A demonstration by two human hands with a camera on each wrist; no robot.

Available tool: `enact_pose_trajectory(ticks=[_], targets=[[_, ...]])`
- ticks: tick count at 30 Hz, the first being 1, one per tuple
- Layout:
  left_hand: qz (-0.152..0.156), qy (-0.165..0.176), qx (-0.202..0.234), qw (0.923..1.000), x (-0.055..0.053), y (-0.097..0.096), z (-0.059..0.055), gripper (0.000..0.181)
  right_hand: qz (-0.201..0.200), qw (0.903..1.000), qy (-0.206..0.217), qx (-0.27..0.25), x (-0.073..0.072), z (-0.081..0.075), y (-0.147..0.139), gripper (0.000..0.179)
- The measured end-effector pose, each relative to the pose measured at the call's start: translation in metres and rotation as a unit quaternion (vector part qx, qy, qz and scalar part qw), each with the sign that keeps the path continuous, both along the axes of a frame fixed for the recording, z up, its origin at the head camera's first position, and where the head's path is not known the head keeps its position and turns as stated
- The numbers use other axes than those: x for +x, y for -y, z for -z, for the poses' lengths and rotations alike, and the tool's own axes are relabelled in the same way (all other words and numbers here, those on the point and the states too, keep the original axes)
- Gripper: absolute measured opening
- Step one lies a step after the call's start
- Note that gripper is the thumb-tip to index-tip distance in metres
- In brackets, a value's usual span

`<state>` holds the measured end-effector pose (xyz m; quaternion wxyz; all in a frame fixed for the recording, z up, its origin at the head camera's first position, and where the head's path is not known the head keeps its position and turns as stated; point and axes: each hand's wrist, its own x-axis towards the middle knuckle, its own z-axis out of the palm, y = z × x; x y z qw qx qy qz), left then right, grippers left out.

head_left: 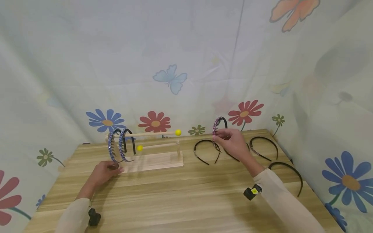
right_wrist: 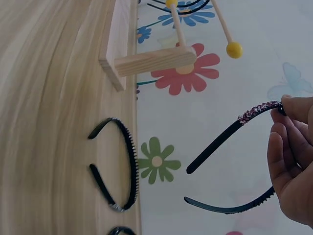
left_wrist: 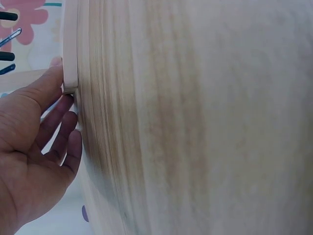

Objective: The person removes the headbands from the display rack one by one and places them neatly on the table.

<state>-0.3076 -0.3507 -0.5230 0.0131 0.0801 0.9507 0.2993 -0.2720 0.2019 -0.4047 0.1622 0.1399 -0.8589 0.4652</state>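
Note:
My right hand (head_left: pixel 231 142) pinches a black toothed headband (head_left: pixel 216 125) covered in pink sparkling stones, raised above the table with its ends free. In the right wrist view the thumb and fingers grip the headband (right_wrist: pixel 259 111) near its stone-covered top. A wooden rack (head_left: pixel 172 160) with two rods tipped by yellow balls stands at the left. Two headbands with blue stones (head_left: pixel 121 145) hang side by side on its upper rod. At the rack's left end, my left hand (head_left: pixel 105 174) holds the base corner (left_wrist: pixel 71 73) between thumb and fingers.
Several black headbands lie at the table's right, among them one behind my right hand (head_left: pixel 201 155), one at the far right (head_left: pixel 265 138) and one near the right edge (head_left: pixel 294 173). A flower-printed curtain (head_left: pixel 192 81) rises behind the wooden table (head_left: pixel 175 200).

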Motion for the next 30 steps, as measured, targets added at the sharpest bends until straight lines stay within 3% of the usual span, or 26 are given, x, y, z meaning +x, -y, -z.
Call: enact_pose_trajectory(ticks=[9,30], targets=[[0.003,0.004,-0.002,1.0000,-0.001,0.001,-0.002,0.036,0.046,0.9974,0.054,0.007,0.007,0.018,-0.017,0.032],[-0.001,0.014,0.000,0.9999,0.000,0.000,-0.001,0.041,0.089,0.9874,0.130,0.016,0.032,0.054,-0.051,0.038]])
